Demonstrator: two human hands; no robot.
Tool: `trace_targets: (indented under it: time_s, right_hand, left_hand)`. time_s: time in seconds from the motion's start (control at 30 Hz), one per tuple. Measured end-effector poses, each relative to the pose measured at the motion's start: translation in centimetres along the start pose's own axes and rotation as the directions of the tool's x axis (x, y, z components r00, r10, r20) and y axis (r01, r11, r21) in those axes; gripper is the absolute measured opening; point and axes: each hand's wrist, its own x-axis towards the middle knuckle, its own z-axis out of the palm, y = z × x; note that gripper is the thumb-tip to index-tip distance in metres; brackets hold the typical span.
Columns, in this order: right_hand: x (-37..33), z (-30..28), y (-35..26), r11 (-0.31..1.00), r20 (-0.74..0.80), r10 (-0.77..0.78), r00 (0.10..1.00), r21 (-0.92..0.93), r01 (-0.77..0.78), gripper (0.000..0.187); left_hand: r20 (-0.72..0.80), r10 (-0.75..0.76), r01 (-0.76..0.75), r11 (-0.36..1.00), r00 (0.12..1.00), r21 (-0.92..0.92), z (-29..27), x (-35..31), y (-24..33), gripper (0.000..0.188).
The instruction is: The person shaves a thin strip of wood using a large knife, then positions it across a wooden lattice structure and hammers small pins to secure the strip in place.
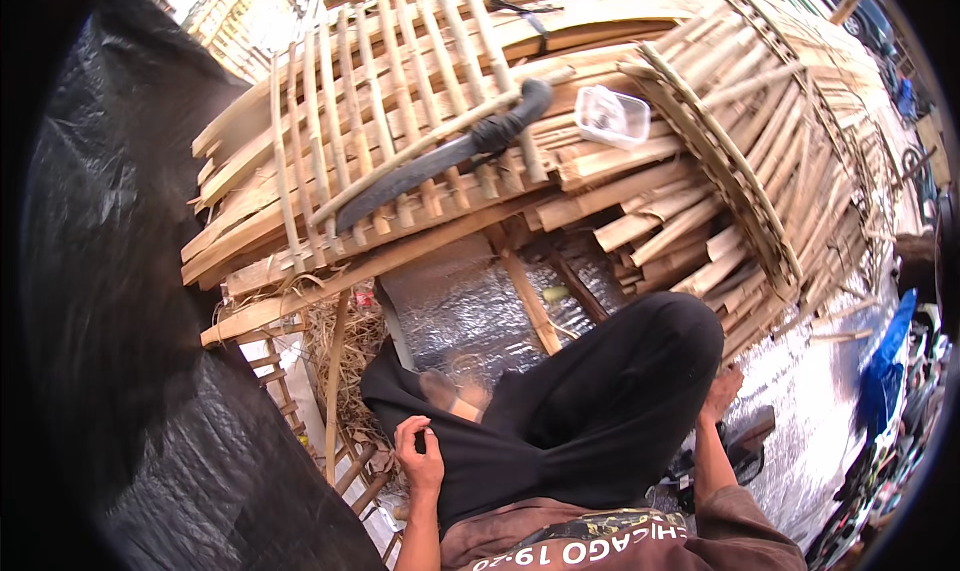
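Observation:
My left hand (420,455) rests on my left thigh, in black trousers (600,411). Its fingers curl loosely, apart from the thumb, and nothing shows in them. Beside my raised right knee is my right hand (718,395); the knee partly hides it, so its grip is unclear. In front of me, a machete (410,183) with a dark blade and a black wrapped handle lies across a grid of thin bamboo slats (395,91). The grid sits on stacked split bamboo (250,211). A clear plastic tub (612,117) stands right of the handle.
Bundled bamboo strips (765,141) fan out at the right behind a cross-strip. Black sheeting (130,271) hangs at the left. Silvery foil sheeting (440,301) covers the ground. A blue cloth or plastic piece (885,371) lies far right. Straw-like shavings (340,351) are heaped near my left knee.

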Motion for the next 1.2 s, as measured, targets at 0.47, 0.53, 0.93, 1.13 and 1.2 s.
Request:
trace_targets:
  time_s: [0.47,0.53,0.93,1.13,1.2]
  right_hand:
    - [0.0,1.2,1.5,0.991,-0.070,-0.131,0.989,-0.029,0.129,0.050]
    - [0.3,1.7,2.6,0.990,-0.084,-0.112,0.990,0.077,0.119,0.056]
    - [0.3,0.8,0.0,0.990,-0.072,-0.114,0.991,0.072,0.119,0.051]
    - [-0.3,0.0,-1.9,0.987,-0.170,-0.140,0.975,0.054,0.151,0.037]
    - [-0.1,0.0,-1.3,0.983,-0.199,-0.160,0.967,0.060,0.176,0.036]
  left_hand:
    - [-0.149,0.658,-0.625,0.750,0.738,0.218,-1.9,24.6,9.9,0.023]
    - [-0.117,0.697,-0.652,0.707,0.707,0.275,-2.0,29.5,11.0,0.030]
    - [0.096,0.621,-0.609,0.707,0.778,0.361,-4.2,36.8,7.8,0.031]
    - [0.114,0.660,-0.643,0.656,0.743,0.396,-7.5,34.0,6.1,0.029]
    - [0.059,0.611,-0.589,0.726,0.789,0.357,-8.5,32.2,6.2,0.027]
